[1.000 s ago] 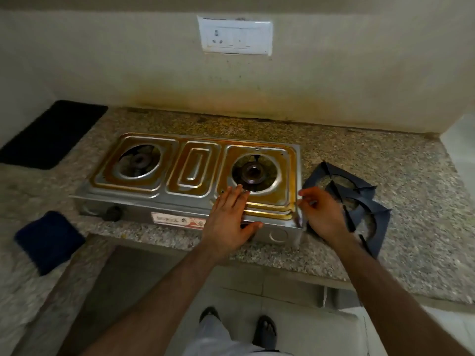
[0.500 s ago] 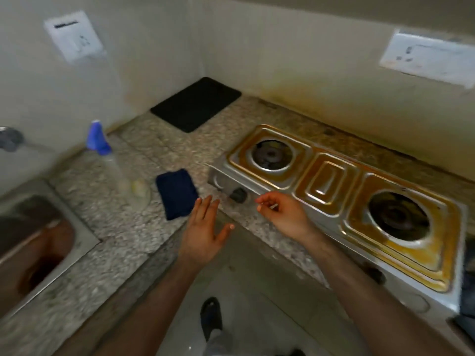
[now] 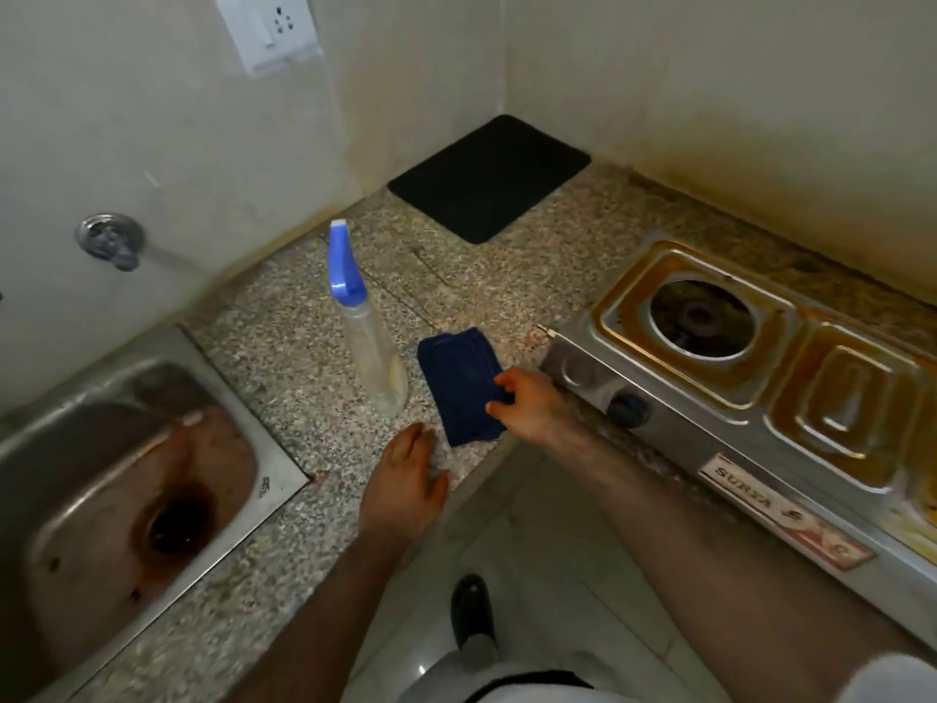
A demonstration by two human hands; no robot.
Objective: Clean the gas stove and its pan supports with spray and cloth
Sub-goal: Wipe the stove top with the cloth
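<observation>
Fingers of the right hand (image 3: 527,405) curl over the right edge of a folded dark blue cloth (image 3: 459,383), thumb and fingertips pinching the fabric while the rest of it lies flat on the speckled granite counter (image 3: 284,347), close to the front edge. The cloth is a small rectangle, folded, with visible creases along its length. The left hand (image 3: 405,487) lies just below and to the left of it, fingers straight and together, resting on the counter's front edge and holding nothing. Just left of the cloth stands a spray bottle (image 3: 367,347), upright, with a clear body, a little pale liquid at its base and a blue trigger head; it is near the cloth but not touching it. To the right of the gripping hand sits the gas stove (image 3: 760,398), a steel two-burner unit whose top is streaked with brown and orange grease around the recessed burner well (image 3: 699,317) and the raised middle panel; a dark knob (image 3: 628,409) shows on its front, and a label lies along the front face. No pan supports sit on the visible burner. Farther back in the corner lies a black mat (image 3: 489,177). At the left a stained steel sink (image 3: 132,479) is set into the counter, with a wall tap (image 3: 109,241) above it and a white socket plate (image 3: 266,27) higher on the wall.
</observation>
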